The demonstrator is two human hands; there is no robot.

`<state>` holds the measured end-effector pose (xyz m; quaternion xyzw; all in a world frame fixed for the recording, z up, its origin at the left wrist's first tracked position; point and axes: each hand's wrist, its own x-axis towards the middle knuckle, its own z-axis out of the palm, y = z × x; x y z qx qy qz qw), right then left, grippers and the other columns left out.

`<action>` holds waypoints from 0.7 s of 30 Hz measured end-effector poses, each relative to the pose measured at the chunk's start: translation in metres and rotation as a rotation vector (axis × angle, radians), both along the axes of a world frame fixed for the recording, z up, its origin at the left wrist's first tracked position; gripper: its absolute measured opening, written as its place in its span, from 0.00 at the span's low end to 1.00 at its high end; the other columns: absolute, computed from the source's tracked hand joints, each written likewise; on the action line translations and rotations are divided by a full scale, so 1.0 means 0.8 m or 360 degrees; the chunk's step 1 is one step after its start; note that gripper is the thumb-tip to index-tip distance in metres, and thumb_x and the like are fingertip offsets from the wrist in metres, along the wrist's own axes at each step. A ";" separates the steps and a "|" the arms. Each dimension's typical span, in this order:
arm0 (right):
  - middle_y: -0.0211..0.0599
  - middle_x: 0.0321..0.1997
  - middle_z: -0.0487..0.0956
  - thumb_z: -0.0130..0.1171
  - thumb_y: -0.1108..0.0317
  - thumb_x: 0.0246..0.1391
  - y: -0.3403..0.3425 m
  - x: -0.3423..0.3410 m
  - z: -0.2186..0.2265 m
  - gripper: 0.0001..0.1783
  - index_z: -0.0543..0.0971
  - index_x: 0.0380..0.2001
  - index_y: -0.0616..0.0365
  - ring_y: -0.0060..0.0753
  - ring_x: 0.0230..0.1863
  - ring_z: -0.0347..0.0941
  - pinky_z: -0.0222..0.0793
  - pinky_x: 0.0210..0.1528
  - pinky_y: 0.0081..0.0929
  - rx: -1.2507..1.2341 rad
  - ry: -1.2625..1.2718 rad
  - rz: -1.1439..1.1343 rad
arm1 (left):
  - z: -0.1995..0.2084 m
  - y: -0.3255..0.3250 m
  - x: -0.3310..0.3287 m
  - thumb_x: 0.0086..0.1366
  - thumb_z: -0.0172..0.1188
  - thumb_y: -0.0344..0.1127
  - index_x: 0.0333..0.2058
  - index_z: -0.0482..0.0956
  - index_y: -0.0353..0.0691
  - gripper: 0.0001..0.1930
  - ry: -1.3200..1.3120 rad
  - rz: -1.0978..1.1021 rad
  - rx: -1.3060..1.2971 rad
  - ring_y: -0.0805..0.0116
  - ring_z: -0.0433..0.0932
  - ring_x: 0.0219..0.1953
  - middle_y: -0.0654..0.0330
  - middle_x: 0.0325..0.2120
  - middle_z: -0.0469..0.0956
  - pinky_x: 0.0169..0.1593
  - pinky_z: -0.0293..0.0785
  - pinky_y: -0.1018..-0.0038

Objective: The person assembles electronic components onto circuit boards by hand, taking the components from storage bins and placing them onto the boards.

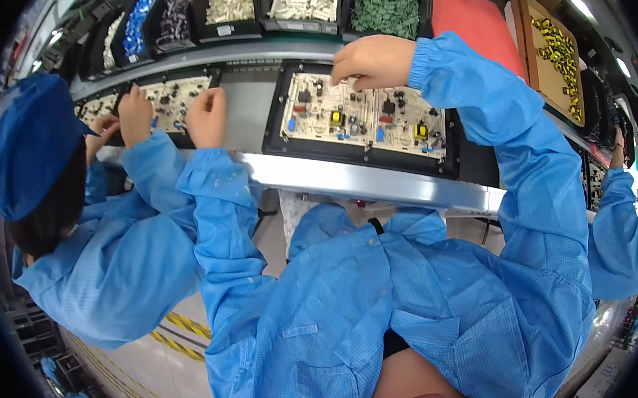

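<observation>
So I'm looking down at a circuit board (363, 114) sitting in a black carrier tray (276, 120) on the conveyor surface (249, 104), close to its near metal edge. My right hand (370, 61) is curled over the far edge of the board with the fingertips bunched together and pointing down at it; I'd guess it's pinching some small part, but the fingers hide whatever's there, so I can't tell for sure. My left hand (207, 116) is loosely closed and resting on the bare surface just left of the tray, holding nothing I can see. As for progress, the board already has a fair number of parts on it: yellow blocks, blue bits, black cylinders and a red piece, mostly across the middle and right. There are still plain pale patches, especially along the left side and far edge, so I'd call it partly populated with more spots to fill. Along the far edge of the surface sits a row of bins (305, 0) with white, green (385, 2), blue and dark parts, all well stocked. To my left a co-worker's hand (135, 112) is on another board (175, 98) further along the surface.
</observation>
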<state>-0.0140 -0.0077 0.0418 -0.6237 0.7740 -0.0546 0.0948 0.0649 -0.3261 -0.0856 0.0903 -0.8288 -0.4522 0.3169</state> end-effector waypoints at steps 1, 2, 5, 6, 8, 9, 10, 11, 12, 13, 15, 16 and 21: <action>0.37 0.36 0.74 0.60 0.74 0.43 0.015 -0.006 0.002 0.17 0.75 0.40 0.56 0.43 0.42 0.70 0.68 0.42 0.38 -0.0026 0.0052 -0.0063 | 0.012 0.009 -0.007 0.58 0.59 0.35 0.32 0.80 0.34 0.10 -0.0101 -0.0066 0.0037 0.79 0.72 0.26 0.64 0.22 0.77 0.32 0.68 0.81; 0.38 0.35 0.73 0.60 0.74 0.43 0.030 -0.007 0.008 0.15 0.75 0.38 0.57 0.43 0.41 0.71 0.68 0.41 0.39 -0.0015 0.0122 -0.0087 | 0.027 0.019 -0.015 0.58 0.59 0.36 0.33 0.79 0.35 0.10 -0.0123 -0.0106 -0.0051 0.79 0.73 0.26 0.62 0.22 0.77 0.32 0.69 0.80; 0.38 0.35 0.73 0.60 0.71 0.44 0.068 -0.012 0.008 0.14 0.75 0.37 0.57 0.45 0.39 0.70 0.67 0.40 0.38 0.0014 0.0116 -0.0207 | 0.064 0.041 -0.060 0.56 0.58 0.37 0.34 0.79 0.35 0.11 -0.0135 -0.0178 -0.0387 0.73 0.75 0.25 0.58 0.22 0.78 0.33 0.70 0.76; 0.38 0.34 0.73 0.59 0.70 0.44 0.077 -0.012 0.008 0.13 0.75 0.37 0.57 0.45 0.39 0.70 0.67 0.40 0.38 -0.0009 0.0174 -0.0171 | 0.071 0.043 -0.080 0.56 0.57 0.36 0.34 0.79 0.35 0.11 -0.0137 -0.0184 -0.0530 0.71 0.76 0.25 0.57 0.22 0.78 0.33 0.70 0.76; 0.37 0.34 0.75 0.59 0.68 0.45 0.093 -0.003 0.008 0.11 0.77 0.35 0.56 0.41 0.41 0.72 0.68 0.42 0.36 -0.0055 0.0338 -0.0172 | 0.081 0.048 -0.123 0.56 0.56 0.34 0.33 0.79 0.36 0.10 0.0018 -0.0224 -0.0679 0.68 0.77 0.27 0.55 0.24 0.78 0.34 0.71 0.75; 0.37 0.34 0.75 0.59 0.68 0.45 0.099 0.004 0.012 0.11 0.77 0.35 0.56 0.41 0.40 0.72 0.68 0.42 0.36 -0.0011 0.0324 -0.0220 | 0.102 0.063 -0.132 0.56 0.56 0.33 0.33 0.80 0.36 0.09 -0.0063 -0.0279 -0.0576 0.66 0.77 0.28 0.54 0.25 0.77 0.34 0.71 0.73; 0.37 0.33 0.75 0.59 0.67 0.45 0.106 0.009 0.015 0.11 0.77 0.35 0.56 0.41 0.40 0.72 0.68 0.43 0.36 0.0033 0.0307 -0.0268 | 0.104 0.070 -0.147 0.55 0.56 0.33 0.32 0.80 0.37 0.09 0.0048 -0.0305 -0.0690 0.65 0.77 0.28 0.54 0.26 0.77 0.33 0.71 0.73; 0.37 0.34 0.74 0.59 0.67 0.46 0.116 0.012 0.014 0.12 0.75 0.36 0.57 0.42 0.40 0.70 0.66 0.43 0.36 0.0077 0.0263 -0.0322 | 0.107 0.078 -0.162 0.55 0.55 0.32 0.32 0.80 0.37 0.08 0.0152 -0.0339 -0.0804 0.64 0.77 0.28 0.54 0.26 0.77 0.33 0.71 0.73; 0.37 0.34 0.74 0.59 0.67 0.46 0.124 0.011 0.013 0.12 0.75 0.36 0.57 0.42 0.40 0.70 0.66 0.43 0.36 0.0070 0.0265 -0.0340 | 0.111 0.083 -0.177 0.55 0.56 0.34 0.32 0.80 0.38 0.09 0.0174 -0.0466 -0.0954 0.59 0.77 0.29 0.54 0.28 0.77 0.35 0.72 0.69; 0.37 0.34 0.73 0.59 0.67 0.46 0.132 0.010 0.012 0.12 0.75 0.36 0.57 0.42 0.40 0.70 0.66 0.43 0.37 0.0053 0.0284 -0.0346 | 0.112 0.088 -0.186 0.55 0.56 0.34 0.32 0.80 0.38 0.09 0.0181 -0.0480 -0.0962 0.59 0.77 0.29 0.54 0.28 0.77 0.35 0.72 0.69; 0.37 0.34 0.73 0.59 0.67 0.47 0.145 0.010 0.010 0.12 0.75 0.36 0.57 0.42 0.39 0.70 0.66 0.43 0.37 0.0036 0.0299 -0.0378 | 0.108 0.102 -0.202 0.55 0.56 0.38 0.31 0.81 0.41 0.10 -0.0108 -0.0311 -0.1540 0.54 0.76 0.31 0.53 0.28 0.77 0.37 0.72 0.63; 0.37 0.34 0.73 0.58 0.67 0.46 0.150 0.009 0.011 0.12 0.75 0.36 0.57 0.42 0.39 0.70 0.66 0.43 0.37 0.0007 0.0331 -0.0392 | 0.097 0.102 -0.218 0.55 0.57 0.43 0.31 0.82 0.43 0.12 -0.0362 -0.0214 -0.1608 0.51 0.77 0.33 0.52 0.29 0.79 0.40 0.72 0.59; 0.36 0.33 0.73 0.57 0.68 0.45 0.161 -0.017 0.013 0.09 0.76 0.32 0.56 0.42 0.39 0.69 0.64 0.41 0.37 -0.0183 0.0542 -0.0621 | 0.117 0.120 -0.222 0.54 0.59 0.42 0.32 0.81 0.41 0.12 -0.0735 -0.0136 -0.1564 0.51 0.78 0.39 0.50 0.33 0.79 0.42 0.74 0.61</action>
